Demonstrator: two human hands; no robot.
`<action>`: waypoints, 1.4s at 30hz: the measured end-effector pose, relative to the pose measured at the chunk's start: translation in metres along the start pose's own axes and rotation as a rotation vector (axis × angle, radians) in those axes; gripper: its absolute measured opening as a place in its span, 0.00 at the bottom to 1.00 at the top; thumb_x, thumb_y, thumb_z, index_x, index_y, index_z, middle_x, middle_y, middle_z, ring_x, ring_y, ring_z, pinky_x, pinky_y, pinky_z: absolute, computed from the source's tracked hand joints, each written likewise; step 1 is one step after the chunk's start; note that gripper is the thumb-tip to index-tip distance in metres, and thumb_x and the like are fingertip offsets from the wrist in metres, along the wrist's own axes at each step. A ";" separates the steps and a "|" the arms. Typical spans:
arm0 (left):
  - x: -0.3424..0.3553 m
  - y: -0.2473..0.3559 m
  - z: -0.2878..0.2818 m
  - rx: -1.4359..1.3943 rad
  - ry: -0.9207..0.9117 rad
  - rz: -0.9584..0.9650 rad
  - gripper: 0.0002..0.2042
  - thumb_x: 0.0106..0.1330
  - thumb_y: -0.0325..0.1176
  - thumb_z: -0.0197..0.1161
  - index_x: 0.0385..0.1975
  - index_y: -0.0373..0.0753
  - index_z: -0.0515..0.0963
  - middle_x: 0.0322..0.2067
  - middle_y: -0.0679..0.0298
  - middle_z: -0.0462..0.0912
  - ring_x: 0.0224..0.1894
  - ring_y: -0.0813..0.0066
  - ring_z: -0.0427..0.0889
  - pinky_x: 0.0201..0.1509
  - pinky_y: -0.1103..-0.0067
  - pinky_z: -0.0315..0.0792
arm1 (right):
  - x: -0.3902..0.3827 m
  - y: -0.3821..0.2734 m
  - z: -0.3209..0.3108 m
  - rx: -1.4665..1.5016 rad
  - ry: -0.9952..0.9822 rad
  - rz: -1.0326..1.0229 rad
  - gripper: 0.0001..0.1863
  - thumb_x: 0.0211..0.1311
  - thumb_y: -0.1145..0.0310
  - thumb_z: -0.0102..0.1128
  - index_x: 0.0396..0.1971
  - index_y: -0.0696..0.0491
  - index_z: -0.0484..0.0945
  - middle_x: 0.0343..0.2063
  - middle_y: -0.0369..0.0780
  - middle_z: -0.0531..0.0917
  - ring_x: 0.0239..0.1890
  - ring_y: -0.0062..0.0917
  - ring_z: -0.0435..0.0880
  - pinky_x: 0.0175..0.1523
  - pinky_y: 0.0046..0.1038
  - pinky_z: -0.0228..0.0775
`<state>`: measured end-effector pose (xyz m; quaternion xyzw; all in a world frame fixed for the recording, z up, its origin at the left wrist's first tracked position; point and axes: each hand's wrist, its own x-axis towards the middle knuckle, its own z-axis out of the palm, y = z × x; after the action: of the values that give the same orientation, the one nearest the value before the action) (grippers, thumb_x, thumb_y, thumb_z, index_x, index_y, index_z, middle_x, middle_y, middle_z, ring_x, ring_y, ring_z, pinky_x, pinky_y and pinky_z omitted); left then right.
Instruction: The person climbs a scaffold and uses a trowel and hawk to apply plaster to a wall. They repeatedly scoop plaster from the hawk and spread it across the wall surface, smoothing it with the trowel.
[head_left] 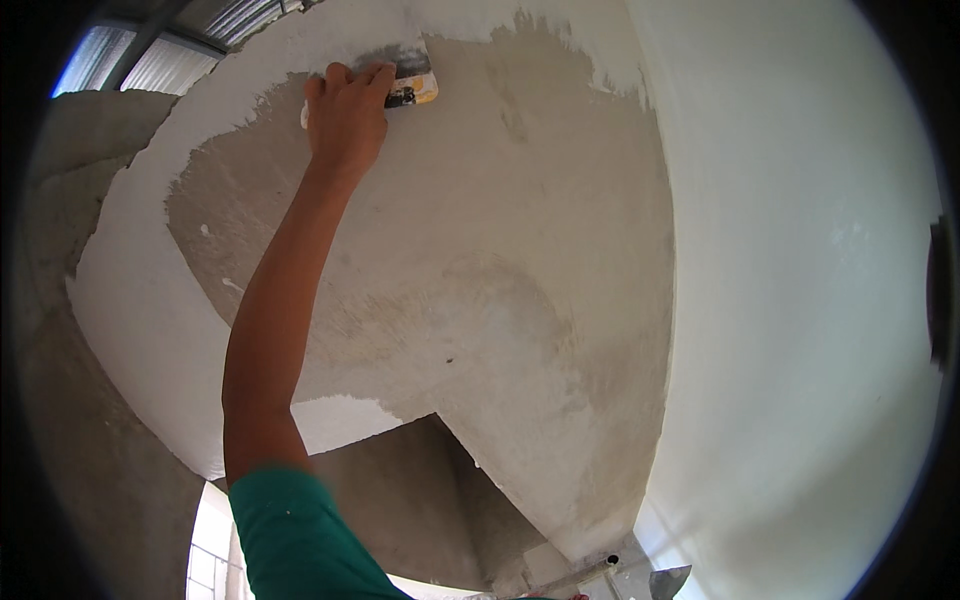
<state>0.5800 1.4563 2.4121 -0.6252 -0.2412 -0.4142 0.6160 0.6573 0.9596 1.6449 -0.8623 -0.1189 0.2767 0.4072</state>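
We grip a yellow-handled putty knife (408,82) with our left hand (345,118), its blade pressed against the far, half-plastered wall (500,250).

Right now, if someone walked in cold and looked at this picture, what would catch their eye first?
First, the raised left hand at the top, pressing a putty knife with a yellow handle against the wall, its arm in a green sleeve rising from the lower edge. Next, the big grey-brown bare patch in the middle, ringed by fresh white coating to the right and left. A metal tool sits at the bottom edge.
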 end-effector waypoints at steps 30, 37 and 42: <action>0.050 -0.007 0.025 0.055 -0.045 -0.080 0.21 0.61 0.24 0.53 0.54 0.51 0.77 0.52 0.66 0.78 0.51 0.61 0.74 0.58 0.61 0.59 | -0.012 -0.048 -0.002 0.012 0.026 -0.060 0.17 0.53 0.57 0.63 0.33 0.57 0.78 0.21 0.44 0.82 0.23 0.35 0.81 0.32 0.38 0.72; -0.147 0.079 -0.091 -0.446 -0.263 0.061 0.19 0.59 0.25 0.59 0.51 0.46 0.77 0.53 0.65 0.78 0.55 0.58 0.69 0.58 0.62 0.60 | -0.020 -0.024 -0.014 -0.002 -0.001 -0.036 0.16 0.54 0.58 0.62 0.33 0.57 0.78 0.22 0.46 0.82 0.25 0.37 0.82 0.32 0.38 0.72; -0.390 0.201 -0.203 -1.217 -1.004 -0.299 0.19 0.55 0.26 0.57 0.49 0.49 0.79 0.41 0.53 0.82 0.45 0.50 0.79 0.49 0.61 0.71 | -0.013 0.013 -0.022 -0.113 0.057 -0.060 0.16 0.55 0.58 0.61 0.33 0.57 0.78 0.23 0.47 0.82 0.26 0.38 0.82 0.33 0.39 0.72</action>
<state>0.4873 1.3158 1.9588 -0.9241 -0.3025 -0.2207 -0.0770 0.6586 0.9317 1.6513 -0.8874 -0.1486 0.2324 0.3692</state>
